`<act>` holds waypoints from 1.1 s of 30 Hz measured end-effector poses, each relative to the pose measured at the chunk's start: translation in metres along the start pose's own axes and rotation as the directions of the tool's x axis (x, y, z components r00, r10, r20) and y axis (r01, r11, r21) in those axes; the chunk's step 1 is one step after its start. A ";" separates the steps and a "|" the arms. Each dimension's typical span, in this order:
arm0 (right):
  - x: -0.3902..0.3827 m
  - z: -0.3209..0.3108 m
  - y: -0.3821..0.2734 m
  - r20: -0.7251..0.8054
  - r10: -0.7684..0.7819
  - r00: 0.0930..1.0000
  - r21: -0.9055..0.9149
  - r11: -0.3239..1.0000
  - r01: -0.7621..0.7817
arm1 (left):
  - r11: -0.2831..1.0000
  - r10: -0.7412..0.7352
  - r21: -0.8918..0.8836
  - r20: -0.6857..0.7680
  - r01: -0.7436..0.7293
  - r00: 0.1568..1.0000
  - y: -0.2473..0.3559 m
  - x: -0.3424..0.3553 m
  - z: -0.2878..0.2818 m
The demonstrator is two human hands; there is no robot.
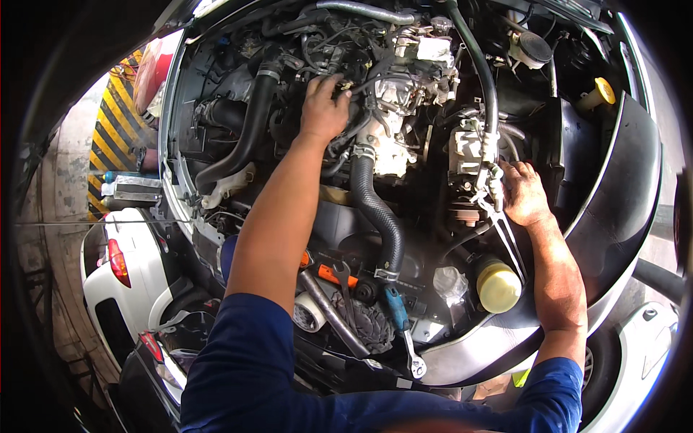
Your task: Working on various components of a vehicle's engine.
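Black ribbed hose (375,209) ran down the engine bay's middle, between the left hand (323,108), fingers curled into wiring at the engine top, grip unclear, and the right hand (523,193), closed on a long wrench (505,231) by a metal bracket (473,155).

The person wears a dark blue short-sleeved fabric shirt (245,368); both sleeves end above the elbows, leaving the forearms bare. The left hand (323,108) and right hand (524,193) are ungloved.

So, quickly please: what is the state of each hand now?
Left hand: fingers curled down among the engine hoses; whether it grips anything cannot be told.
Right hand: closed on a long wrench.
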State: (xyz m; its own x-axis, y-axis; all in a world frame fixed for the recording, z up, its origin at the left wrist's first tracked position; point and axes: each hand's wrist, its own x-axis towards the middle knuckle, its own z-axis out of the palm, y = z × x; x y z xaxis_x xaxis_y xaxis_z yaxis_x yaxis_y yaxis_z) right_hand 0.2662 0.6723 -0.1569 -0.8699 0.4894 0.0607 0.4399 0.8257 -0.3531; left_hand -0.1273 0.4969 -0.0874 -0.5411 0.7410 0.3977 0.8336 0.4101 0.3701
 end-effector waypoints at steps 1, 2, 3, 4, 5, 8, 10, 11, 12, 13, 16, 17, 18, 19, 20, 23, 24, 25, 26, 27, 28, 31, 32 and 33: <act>0.001 0.001 0.003 -0.020 -0.041 0.999 0.028 0.999 0.041 | 0.999 -0.054 0.002 -0.081 0.054 0.995 0.004 -0.002 0.005; 0.000 0.002 0.007 -0.039 -0.081 0.996 0.056 0.995 0.083 | 0.998 -0.060 -0.009 -0.090 0.059 0.994 0.005 -0.006 0.004; 0.001 -0.002 0.002 -0.157 -0.142 0.977 0.041 0.988 0.150 | 0.986 -0.153 0.049 -0.118 0.159 0.981 0.003 -0.015 0.004; 0.000 -0.008 0.002 -0.153 -0.143 0.978 0.028 0.989 0.149 | 0.962 -0.238 0.097 -0.146 0.254 0.960 0.003 -0.023 0.005; -0.002 -0.015 0.004 -0.153 -0.148 0.977 0.043 0.987 0.156 | 0.962 -0.213 0.141 -0.141 0.233 0.967 0.001 -0.035 0.002; -0.010 -0.050 -0.009 -0.254 -0.163 0.953 0.051 0.982 0.181 | 0.943 -0.246 0.200 -0.124 0.267 0.961 -0.012 -0.063 -0.015; -0.013 -0.081 -0.036 -0.265 -0.118 0.957 0.152 0.975 0.162 | 0.944 -0.264 0.179 -0.097 0.278 0.960 -0.016 -0.070 -0.024; -0.011 -0.089 -0.053 -0.320 -0.154 0.935 0.233 0.944 0.235 | 0.941 -0.281 0.177 -0.067 0.288 0.958 -0.019 -0.071 -0.025; -0.004 -0.094 -0.076 -0.331 -0.194 0.924 0.244 0.928 0.282 | 0.939 -0.285 0.181 -0.067 0.292 0.956 -0.021 -0.070 -0.025; 0.004 -0.098 -0.100 -0.302 -0.215 0.929 0.326 0.892 0.313 | 0.948 -0.275 0.145 -0.078 0.284 0.958 -0.022 -0.064 -0.024; 0.053 -0.083 -0.160 -0.236 -0.218 0.947 0.401 0.866 0.299 | 0.943 -0.326 0.048 -0.084 0.330 0.942 -0.026 -0.041 -0.008; 0.071 -0.070 -0.166 -0.161 -0.110 0.981 0.370 0.914 0.163 | 0.895 -0.436 0.085 -0.043 0.438 0.899 -0.010 -0.031 0.001; 0.092 -0.051 -0.160 -0.188 -0.040 0.981 0.397 0.911 0.113 | 0.839 -0.534 0.120 -0.003 0.530 0.846 0.008 -0.019 0.007; 0.115 -0.035 -0.162 -0.211 0.042 0.977 0.332 0.943 0.032 | 0.841 -0.532 0.116 -0.005 0.529 0.847 0.007 -0.013 0.007; 0.138 -0.018 -0.152 -0.243 0.039 0.969 0.311 0.950 0.040 | 0.849 -0.522 0.147 0.087 0.507 0.849 0.007 -0.007 0.010; 0.192 0.016 -0.147 -0.100 0.170 0.980 0.200 0.969 -0.148 | 0.873 -0.484 0.155 0.175 0.462 0.857 -0.014 -0.003 0.011; 0.208 0.025 -0.149 0.010 0.225 0.974 0.200 0.954 -0.222 | 0.890 -0.456 0.121 0.171 0.440 0.874 -0.022 -0.003 0.012; 0.218 0.030 -0.145 0.009 0.205 0.979 0.186 0.961 -0.203 | 0.891 -0.452 0.119 0.174 0.437 0.875 -0.022 -0.002 0.012; 0.226 0.035 -0.141 0.008 0.186 0.983 0.169 0.968 -0.185 | 0.893 -0.450 0.117 0.181 0.435 0.875 -0.021 0.001 0.014; 0.232 0.042 -0.131 -0.024 0.147 0.989 0.167 0.976 -0.141 | 0.879 -0.476 0.118 0.240 0.461 0.846 -0.010 0.006 0.014; 0.235 0.044 -0.128 -0.059 0.098 0.993 0.170 0.982 -0.086 | 0.862 -0.505 0.129 0.288 0.490 0.814 -0.005 0.008 0.012; 0.244 0.038 -0.130 -0.026 0.116 0.993 0.111 0.987 -0.112 | 0.846 -0.533 0.120 0.251 0.520 0.808 -0.006 0.008 0.014; 0.246 0.033 -0.132 0.043 0.113 0.993 0.085 0.990 -0.116 | 0.832 -0.554 0.125 0.245 0.541 0.796 -0.007 0.009 0.015; 0.246 0.030 -0.136 -0.090 0.049 0.995 0.107 0.993 -0.039 | 0.831 -0.555 0.123 0.246 0.543 0.794 -0.007 0.008 0.016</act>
State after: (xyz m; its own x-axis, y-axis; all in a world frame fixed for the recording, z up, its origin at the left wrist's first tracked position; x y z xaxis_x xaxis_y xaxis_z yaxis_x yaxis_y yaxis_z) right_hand -0.0143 0.6720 -0.1219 -0.8239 0.5523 0.1270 0.4470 0.7711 -0.4534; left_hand -0.1357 0.5085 -0.0998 -0.8654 0.4918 -0.0966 0.4125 0.8084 0.4199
